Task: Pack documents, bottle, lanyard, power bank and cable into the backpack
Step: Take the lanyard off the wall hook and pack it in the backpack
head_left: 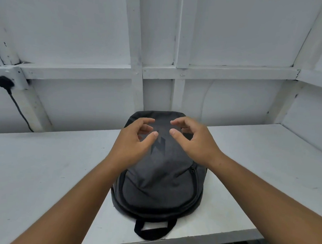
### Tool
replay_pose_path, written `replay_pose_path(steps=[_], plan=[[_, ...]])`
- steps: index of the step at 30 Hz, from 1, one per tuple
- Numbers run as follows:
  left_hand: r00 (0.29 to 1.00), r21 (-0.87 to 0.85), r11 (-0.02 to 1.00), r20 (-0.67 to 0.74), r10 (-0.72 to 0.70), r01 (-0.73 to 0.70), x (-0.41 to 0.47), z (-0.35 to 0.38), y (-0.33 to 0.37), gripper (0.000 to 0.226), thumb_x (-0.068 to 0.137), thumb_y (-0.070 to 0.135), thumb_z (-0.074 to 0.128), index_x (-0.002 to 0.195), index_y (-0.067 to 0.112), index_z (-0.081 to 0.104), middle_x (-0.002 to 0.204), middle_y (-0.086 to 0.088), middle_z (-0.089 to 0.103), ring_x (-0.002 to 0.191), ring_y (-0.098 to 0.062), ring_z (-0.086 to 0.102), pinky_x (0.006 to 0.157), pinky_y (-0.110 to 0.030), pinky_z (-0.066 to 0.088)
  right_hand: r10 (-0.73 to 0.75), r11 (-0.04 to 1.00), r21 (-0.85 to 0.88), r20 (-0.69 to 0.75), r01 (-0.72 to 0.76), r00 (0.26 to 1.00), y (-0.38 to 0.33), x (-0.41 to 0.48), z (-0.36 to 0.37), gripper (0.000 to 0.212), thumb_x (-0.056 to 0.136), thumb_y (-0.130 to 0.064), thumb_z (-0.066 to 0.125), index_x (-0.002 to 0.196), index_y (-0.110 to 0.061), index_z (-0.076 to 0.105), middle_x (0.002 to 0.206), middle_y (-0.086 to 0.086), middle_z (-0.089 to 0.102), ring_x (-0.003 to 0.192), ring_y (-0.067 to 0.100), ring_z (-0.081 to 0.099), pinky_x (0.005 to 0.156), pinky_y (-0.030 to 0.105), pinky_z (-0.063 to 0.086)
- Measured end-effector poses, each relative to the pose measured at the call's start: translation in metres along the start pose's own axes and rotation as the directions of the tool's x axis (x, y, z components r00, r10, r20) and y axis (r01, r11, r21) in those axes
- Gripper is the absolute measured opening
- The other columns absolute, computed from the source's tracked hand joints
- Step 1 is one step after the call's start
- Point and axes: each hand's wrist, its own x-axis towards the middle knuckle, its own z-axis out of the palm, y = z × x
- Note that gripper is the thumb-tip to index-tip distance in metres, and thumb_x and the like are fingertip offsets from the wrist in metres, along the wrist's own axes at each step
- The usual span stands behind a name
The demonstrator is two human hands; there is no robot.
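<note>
A dark grey backpack (159,180) lies flat on the white table (43,172), front face up, its carry loop (154,230) toward me and its zips shut. My left hand (133,141) and my right hand (192,139) hover side by side over the backpack's far half. Both have curled, spread fingers and hold nothing. I cannot tell whether the fingertips touch the fabric. No documents, bottle, lanyard, power bank or cable are in view.
A white panelled wall (233,42) rises right behind the table. A black plug with its cord (5,82) hangs on the wall at the far left. The table's front edge (206,240) runs close below the backpack's loop.
</note>
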Motion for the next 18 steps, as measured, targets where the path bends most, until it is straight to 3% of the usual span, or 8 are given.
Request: replay_pose_path(steps=[6, 14, 18], plan=[[0.998, 0.041, 0.999, -0.046, -0.031, 0.033, -0.002, 0.008, 0.004, 0.034, 0.095, 0.034, 0.066, 0.129, 0.032, 0.062, 0.108, 0.016, 0.069, 0.102, 0.0, 0.065, 0.095, -0.031, 0.057, -0.02, 1.0, 0.015, 0.068, 0.019, 0.997, 0.011, 0.008, -0.005, 0.021, 0.097, -0.035, 0.063, 0.117, -0.031, 0.065, 0.117, -0.024, 0.065, 0.106, -0.018, 0.054, 0.088, 0.007, 0.042], [0.985, 0.066, 0.992, -0.146, -0.093, 0.103, 0.002, 0.028, 0.018, 0.03, 0.095, 0.032, 0.067, 0.125, 0.031, 0.065, 0.1, 0.02, 0.07, 0.099, 0.002, 0.065, 0.093, -0.028, 0.056, -0.056, 0.997, 0.058, 0.147, 0.048, 0.988, 0.035, 0.022, -0.026, 0.021, 0.095, -0.037, 0.064, 0.116, -0.035, 0.064, 0.119, -0.025, 0.065, 0.111, -0.006, 0.057, 0.091, 0.013, 0.045], [0.973, 0.072, 0.986, -0.19, -0.133, 0.149, 0.002, 0.046, 0.023, 0.026, 0.095, 0.032, 0.067, 0.122, 0.034, 0.065, 0.1, 0.02, 0.07, 0.096, 0.008, 0.064, 0.091, -0.024, 0.056, -0.07, 0.995, 0.082, 0.185, 0.056, 0.98, 0.05, 0.023, -0.038, 0.021, 0.095, -0.035, 0.065, 0.116, -0.032, 0.065, 0.116, -0.026, 0.065, 0.106, -0.016, 0.056, 0.087, 0.007, 0.043]])
